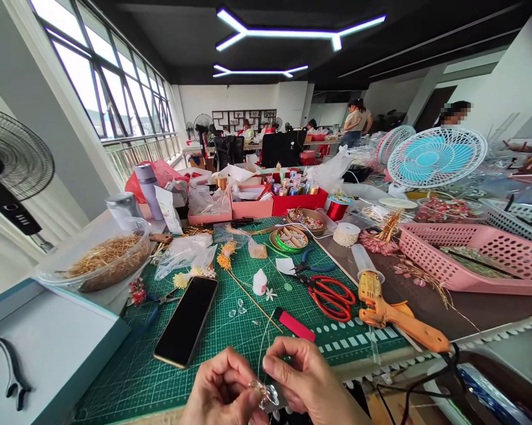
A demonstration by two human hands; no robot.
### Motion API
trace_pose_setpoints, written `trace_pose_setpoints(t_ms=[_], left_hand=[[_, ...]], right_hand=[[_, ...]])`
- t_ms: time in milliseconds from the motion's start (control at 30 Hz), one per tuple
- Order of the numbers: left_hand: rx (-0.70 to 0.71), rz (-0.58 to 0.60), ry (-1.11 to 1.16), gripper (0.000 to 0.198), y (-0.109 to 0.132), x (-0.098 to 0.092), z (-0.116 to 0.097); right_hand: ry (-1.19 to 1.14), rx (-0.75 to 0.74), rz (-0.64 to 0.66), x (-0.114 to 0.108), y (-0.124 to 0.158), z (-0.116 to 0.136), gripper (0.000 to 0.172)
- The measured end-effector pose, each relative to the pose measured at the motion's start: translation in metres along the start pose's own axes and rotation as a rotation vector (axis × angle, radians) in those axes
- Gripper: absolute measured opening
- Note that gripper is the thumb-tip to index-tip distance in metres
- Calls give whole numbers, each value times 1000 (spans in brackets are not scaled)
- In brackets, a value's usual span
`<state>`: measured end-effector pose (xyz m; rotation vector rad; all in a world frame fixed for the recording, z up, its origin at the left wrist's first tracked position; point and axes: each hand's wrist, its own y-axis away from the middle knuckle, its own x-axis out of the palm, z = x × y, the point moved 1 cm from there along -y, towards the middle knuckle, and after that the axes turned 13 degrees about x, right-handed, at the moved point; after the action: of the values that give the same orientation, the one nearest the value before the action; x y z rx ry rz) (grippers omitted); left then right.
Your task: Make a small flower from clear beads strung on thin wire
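Note:
My left hand [219, 389] and my right hand [304, 378] pinch a small clear crystal bead on thin wire [268, 394] low in the head view. A fine wire rises from it above my fingers. Both hands are just past the near edge of a green cutting mat [128, 378]. A black smartphone [185, 320] lies face up on the mat to the upper left of my left hand. A red-and-black strip [296, 324] lies beyond my right hand, with a few small clear beads [239, 307] scattered further up the mat.
Red-handled scissors [332, 298], an orange hot glue gun [390, 313] and blue-handled pliers [160, 307] lie around the mat. A straw-filled bowl [107, 260], a pink basket [473, 254] and red and pink boxes [296, 203] stand beyond. Co-workers stand in the background.

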<state>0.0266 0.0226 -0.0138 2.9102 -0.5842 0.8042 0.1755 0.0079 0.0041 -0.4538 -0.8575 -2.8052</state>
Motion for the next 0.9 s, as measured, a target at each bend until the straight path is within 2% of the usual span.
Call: trace_pose_setpoints(t_ms=[100, 200, 267, 300, 367, 467, 567, 633, 700, 767, 900], left_hand=[[8, 69, 40, 26, 2, -2, 2], [42, 78, 58, 23, 5, -4, 3], [73, 74, 33, 20, 6, -6, 5], [90, 83, 12, 18, 6, -7, 6], [134, 129, -35, 15, 7, -8, 7], [219, 182, -107, 9, 8, -11, 6], [289, 221, -212, 6, 10, -12, 1], [328, 256, -281, 8, 12, -12, -4], [352, 275, -316, 12, 12, -11, -8], [356, 276, -321, 15, 12, -9, -11], [334, 273, -310, 20, 12, -7, -10]], right_hand=[[-153, -89, -51, -6, -4, 12, 41], [-298, -271, -199, -26, -3, 32, 42], [-305, -310, -259, -31, 0, 35, 42], [-264, -272, -242, -30, 1, 31, 38], [-132, -133, -68, -18, 2, 17, 33], [-206, -74, 141, 3, 1, -5, 32], [-412, -50, 218, 14, -3, -14, 30], [-442, -40, 225, 15, -2, -13, 33], [-347, -73, 177, 12, 2, -11, 34], [-142, -160, 98, 8, 8, -8, 30], [365, -503, -61, -1, 18, -3, 13]])
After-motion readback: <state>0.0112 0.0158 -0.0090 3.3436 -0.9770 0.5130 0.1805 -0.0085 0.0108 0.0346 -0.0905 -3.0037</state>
